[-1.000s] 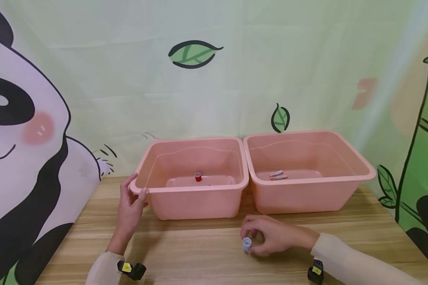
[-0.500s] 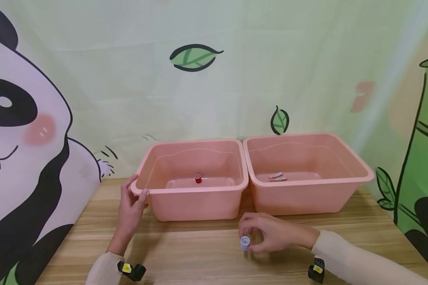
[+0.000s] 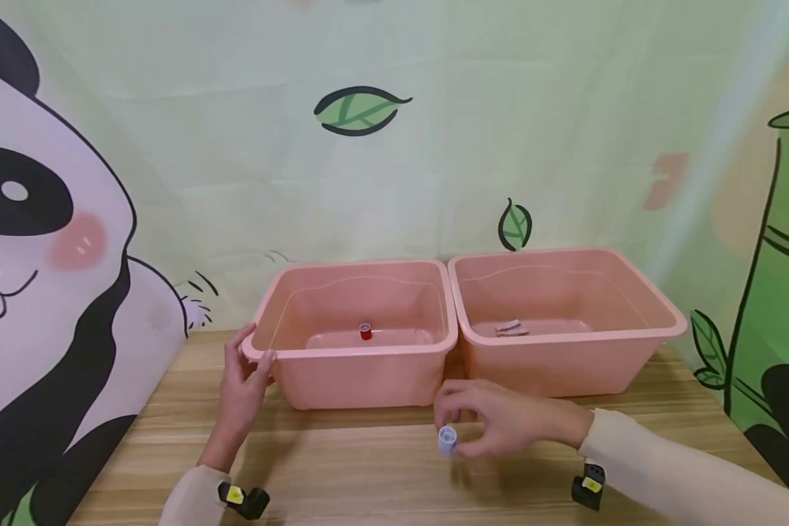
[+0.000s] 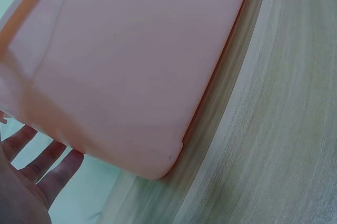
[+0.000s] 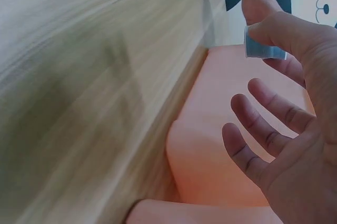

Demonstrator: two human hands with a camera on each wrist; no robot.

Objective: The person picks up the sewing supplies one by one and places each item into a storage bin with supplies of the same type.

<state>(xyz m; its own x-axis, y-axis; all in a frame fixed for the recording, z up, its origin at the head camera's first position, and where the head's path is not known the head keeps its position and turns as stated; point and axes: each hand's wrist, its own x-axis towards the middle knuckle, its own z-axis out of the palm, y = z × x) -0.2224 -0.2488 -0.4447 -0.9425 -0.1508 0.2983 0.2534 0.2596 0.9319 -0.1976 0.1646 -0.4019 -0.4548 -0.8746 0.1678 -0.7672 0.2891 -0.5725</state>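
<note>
Between thumb and index finger, my right hand [image 3: 500, 415] pinches a small light-blue ribbed bottle cap [image 3: 446, 440]. The cap is just above the wooden table, in front of the gap between two pink plastic basins. In the right wrist view the blue cap [image 5: 259, 45] sits at the fingertips, the other fingers spread loosely. My left hand [image 3: 243, 383] grips the front left corner of the left basin [image 3: 361, 380], thumb on the near rim and fingers around the outside. A small red cap [image 3: 365, 332] stands inside that basin.
The right basin [image 3: 565, 365] stands against the left one and holds a couple of small pinkish-white pieces [image 3: 511, 329]. Behind both hangs a green cloth backdrop [image 3: 237, 146] with a panda and leaves. The wooden table [image 3: 342, 475] extends in front of the basins.
My right hand has lifted the blue cap slightly and moved it a little left toward the basins. The left hand keeps its grip on the basin rim. The head view has tilted slightly.
</note>
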